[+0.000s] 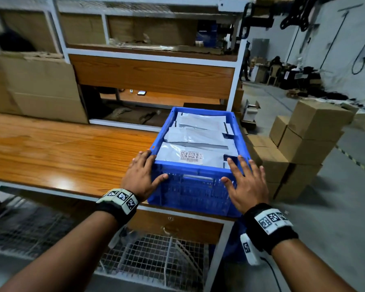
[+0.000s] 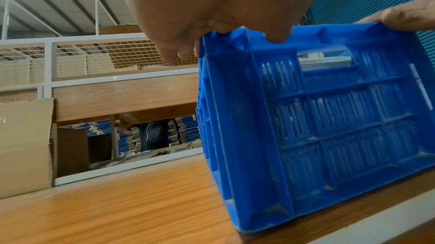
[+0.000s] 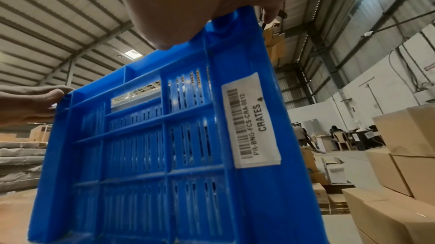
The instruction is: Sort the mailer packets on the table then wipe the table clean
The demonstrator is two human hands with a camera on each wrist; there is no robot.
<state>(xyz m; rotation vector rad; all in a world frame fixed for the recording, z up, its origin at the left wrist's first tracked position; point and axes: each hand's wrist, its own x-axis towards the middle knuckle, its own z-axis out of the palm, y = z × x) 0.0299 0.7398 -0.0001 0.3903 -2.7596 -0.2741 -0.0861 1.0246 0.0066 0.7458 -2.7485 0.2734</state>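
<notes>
A blue slatted plastic crate stands on the right end of the wooden table, at its front edge. Several white and grey mailer packets fill it; the nearest one shows a barcode label. My left hand straddles the crate's near-left corner, with straight fingers along the side wall and the thumb on the front wall. My right hand lies spread over the near-right corner, thumb on the front wall. Both wrist views show the crate close up below each palm, with a "CRATES" sticker.
A white-framed shelf unit with wood panels rises behind the table. Flattened cardboard leans at the back left. Stacked cardboard boxes stand on the floor to the right of the crate. Wire mesh sits under the table.
</notes>
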